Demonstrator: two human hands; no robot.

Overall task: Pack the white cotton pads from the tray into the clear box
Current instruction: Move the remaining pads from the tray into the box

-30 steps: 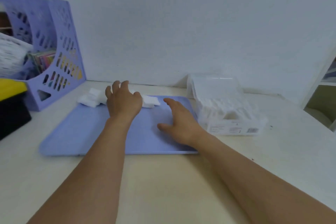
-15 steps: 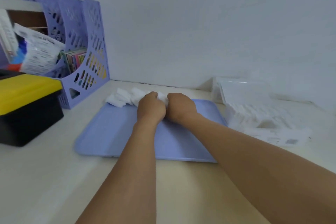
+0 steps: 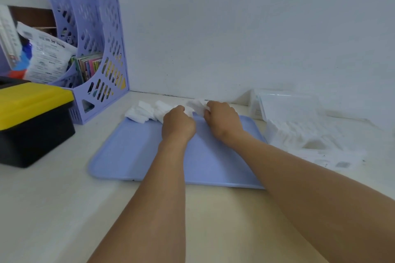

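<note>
Some cotton pads (image 3: 147, 111) edge the tray (image 3: 132, 156) (clear box (image 3: 299, 134) part-filled).

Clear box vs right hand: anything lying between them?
Head view: only a bare strip of the blue tray separates the right hand from the clear box. The cotton pads sit at the tray's far edge, by both hands.

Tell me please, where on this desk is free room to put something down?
Free: the tray's near-left part, between the left hand and its rim; the table strip in front of the tray, beside the forearms. Crowded: the tray's far edge, where both hands, the right hand too, grip cotton pads; the clear box on the right.
</note>
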